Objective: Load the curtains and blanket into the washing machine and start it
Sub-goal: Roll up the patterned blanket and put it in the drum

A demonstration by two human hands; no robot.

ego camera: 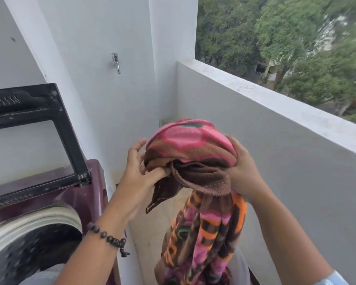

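A pink, brown and orange patterned blanket point(193, 145) is bunched up high in front of me, its long end hanging down to the bottom of the view. My left hand point(138, 171) pinches the brown hem on its left side. My right hand point(243, 169) grips the bundle from the right. A maroon top-loading washing machine point(86, 194) stands at the lower left with its black-framed lid point(68, 128) raised and the drum point(35, 243) open. Some pale cloth shows at the drum's bottom edge.
I stand on a narrow balcony. A white wall with a metal tap point(116, 62) is behind the machine. A waist-high white parapet point(275, 103) runs along the right, with trees beyond. A wall socket point(164, 121) sits in the far corner. Bare floor lies ahead.
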